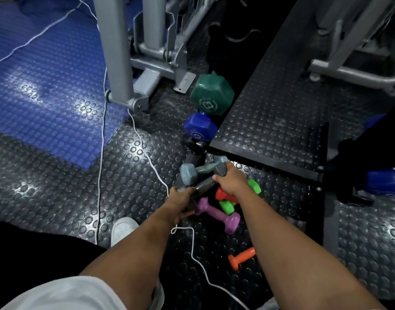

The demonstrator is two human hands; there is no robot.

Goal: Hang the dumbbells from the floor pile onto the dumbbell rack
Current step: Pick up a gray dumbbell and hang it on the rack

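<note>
A pile of small dumbbells lies on the studded black floor. My left hand (180, 203) is closed around the handle of a dark grey dumbbell (187, 209). My right hand (229, 179) grips another dark grey dumbbell (204, 185) that slants up to its head near my fingers. A pale blue-grey dumbbell (192, 172) lies just beyond both hands. Below my right hand sit a red dumbbell (222, 194), a green one (226, 206), a purple one (216, 214) and, nearer me, an orange one (241, 258). No dumbbell rack is clearly visible.
A large green dumbbell (212, 95) and a blue one (199, 127) stand behind the pile beside a raised studded black platform (274, 113). Grey machine frames (118, 52) stand at the back. A white cord (147, 153) trails across the floor. My white shoe (122, 230) is left of the pile.
</note>
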